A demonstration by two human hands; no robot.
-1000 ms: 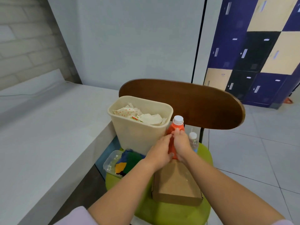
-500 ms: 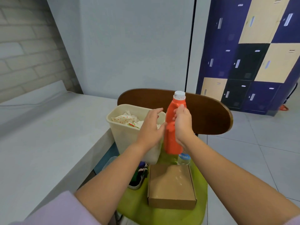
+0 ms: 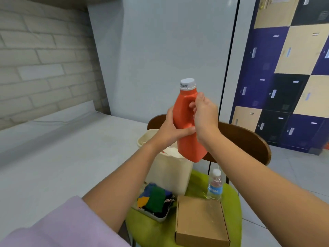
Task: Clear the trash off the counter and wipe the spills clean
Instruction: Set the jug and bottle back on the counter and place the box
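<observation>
While both hands lift an orange detergent bottle (image 3: 188,125) at the centre of the frame, its white cap (image 3: 187,83) is on, apparently so cleaner can be readied for wiping. The left hand (image 3: 169,130) wraps the bottle's middle from the left, its grip clamped with fingers across the front; the right hand (image 3: 204,113) hooks through the handle notch, grip likewise closed on it. Both forearms reach up from the lower frame. The grey counter (image 3: 62,157) fills the left, faintly stained, with no litter showing. Below the bottle, a cream waste bin (image 3: 170,168) holding crumpled paper stands on a green chair seat (image 3: 229,193).
</observation>
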